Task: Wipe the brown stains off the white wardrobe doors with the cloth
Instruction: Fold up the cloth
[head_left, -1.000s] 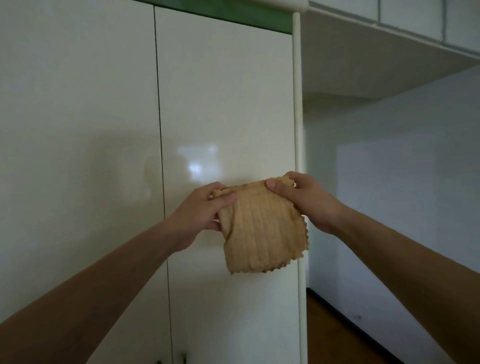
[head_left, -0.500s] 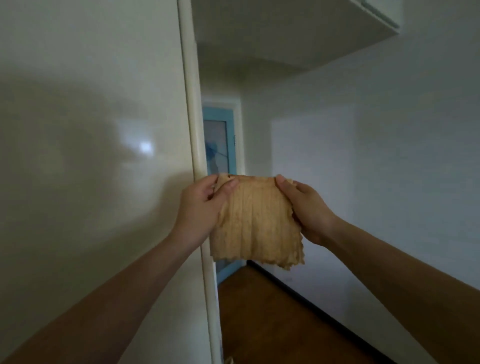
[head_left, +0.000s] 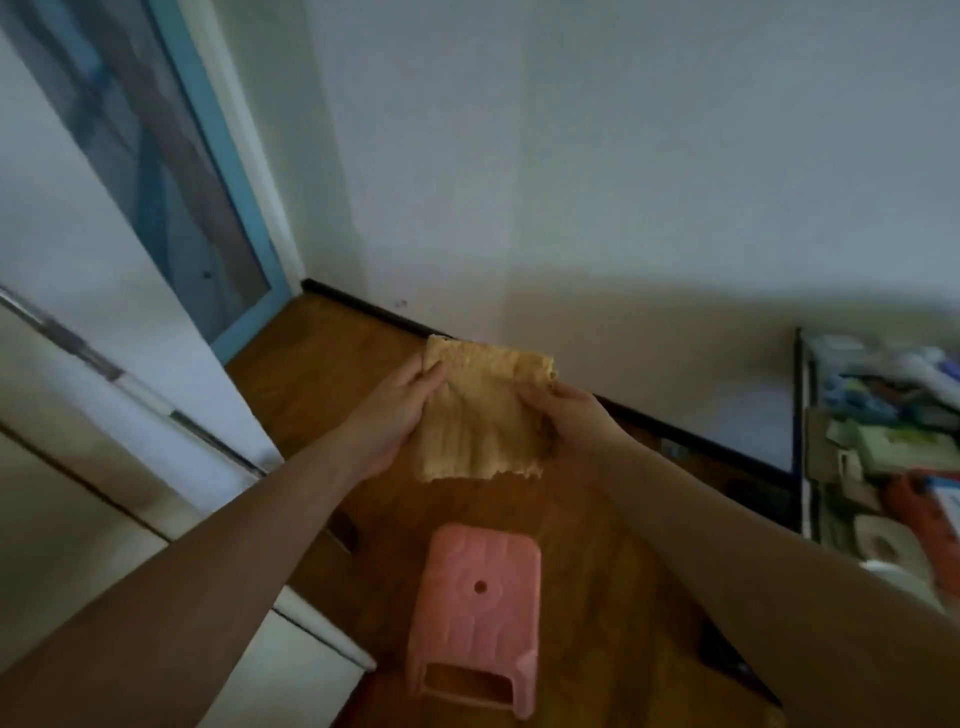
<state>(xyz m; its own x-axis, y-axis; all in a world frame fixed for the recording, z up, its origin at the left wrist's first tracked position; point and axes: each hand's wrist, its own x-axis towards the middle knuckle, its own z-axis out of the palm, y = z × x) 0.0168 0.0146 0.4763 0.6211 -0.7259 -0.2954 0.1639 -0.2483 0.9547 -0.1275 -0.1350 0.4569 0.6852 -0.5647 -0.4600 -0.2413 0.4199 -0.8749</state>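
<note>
Now the left hand (head_left: 397, 410) and right hand (head_left: 569, 423) each pinch a top corner of the tan cloth (head_left: 480, 410) mid-frame, above the pink stool (head_left: 475, 618) on the wooden floor (head_left: 322, 353).

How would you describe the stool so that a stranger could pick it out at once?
Start at the wooden floor that runs along the white wall. Low in the view, straight below the held cloth, stands the stool. It is the only pink thing there, with a small round hole in its top.
</note>
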